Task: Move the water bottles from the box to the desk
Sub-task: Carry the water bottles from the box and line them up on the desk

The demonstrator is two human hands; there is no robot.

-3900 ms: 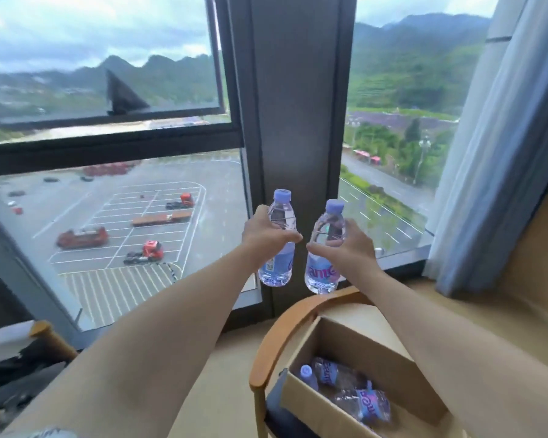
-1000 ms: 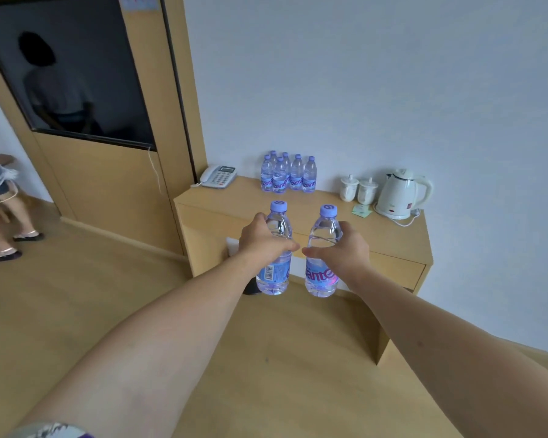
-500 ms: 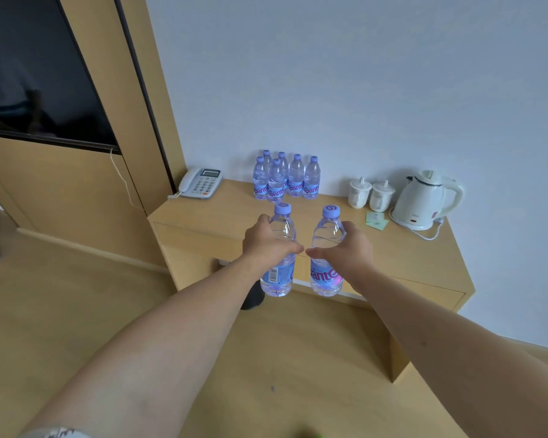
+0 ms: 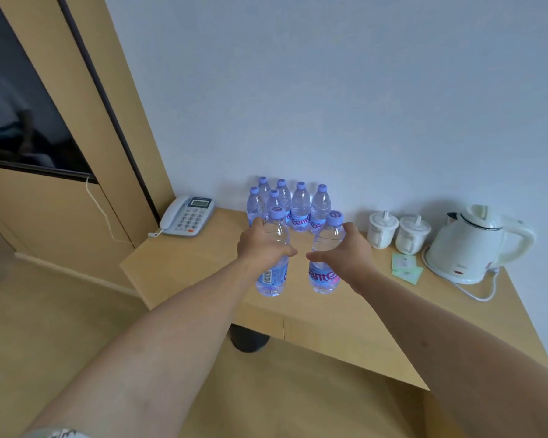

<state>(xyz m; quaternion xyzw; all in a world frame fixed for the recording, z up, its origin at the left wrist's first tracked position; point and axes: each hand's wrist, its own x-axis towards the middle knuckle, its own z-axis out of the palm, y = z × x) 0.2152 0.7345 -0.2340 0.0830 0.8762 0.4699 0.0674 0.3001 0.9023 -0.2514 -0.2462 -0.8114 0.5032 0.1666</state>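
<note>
A: So, nearest the camera, what do the hands hold?

B: Two bare forearms reach up from the bottom corners to mid-frame. The left hand (image 4: 261, 245) has its fingers curled tight around a clear plastic water bottle with a lilac cap (image 4: 274, 263), barcode facing us. The right hand (image 4: 345, 252) wraps a second clear lilac-capped bottle with pink lettering (image 4: 325, 267), thumb pointing left across its front. Both bottles are upright, side by side, apart.

A: Are they on anything?

B: They're over the near part of the light wooden desk (image 4: 184, 267); I can't tell whether their bases touch it.

A: And behind?

B: A cluster of six matching bottles (image 4: 299, 207) stands against the white wall at centre. A grey desk telephone (image 4: 189, 216) sits left of them; two white lidded cups (image 4: 397, 232) and a white electric kettle (image 4: 475, 245) sit right.
</note>
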